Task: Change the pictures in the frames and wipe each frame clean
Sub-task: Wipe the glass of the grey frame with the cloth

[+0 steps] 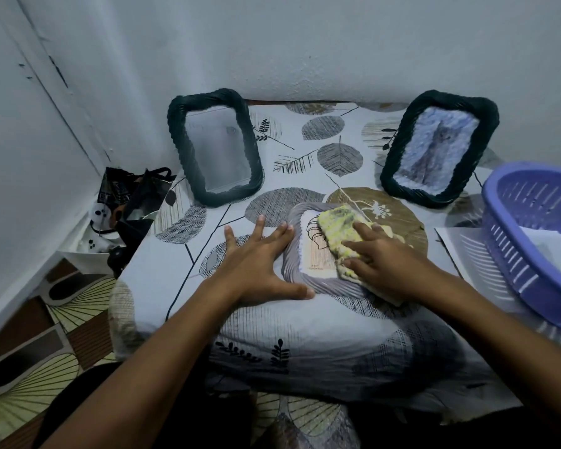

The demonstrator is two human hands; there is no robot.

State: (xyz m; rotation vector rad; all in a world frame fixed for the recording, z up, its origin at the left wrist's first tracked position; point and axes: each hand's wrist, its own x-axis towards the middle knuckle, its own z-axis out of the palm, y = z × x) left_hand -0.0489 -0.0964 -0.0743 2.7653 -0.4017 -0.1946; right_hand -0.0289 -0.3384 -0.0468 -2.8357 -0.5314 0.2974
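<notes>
- I am looking down at the tabletop (162, 286), which is wearing a leaf-print cloth and sitting against the wall.
- I am seeing a purple slotted basket (528, 234) resting at the right edge, partly out of view, with pale papers lying inside and beneath it.
- A dark woven frame (175, 131) is leaning at the back left, its pane looking blank and grey; a second dark frame (486, 121) is leaning at the back right, showing a bluish-grey picture too blurred to read.
- A black printed bag (133, 202) is slumping off the table's left side.
- The grey ribbed frame (292, 260) is lying flat in the middle, holding a picture of a dark line drawing on a pinkish ground.
- My left hand (256, 264) is spreading open, palm down, fingers touching the frame's left rim, thumb at its near edge.
- My right hand (379, 257) is pressing flat, fingers extended, on a yellow-green cloth (334, 234) covering the frame's right part.
</notes>
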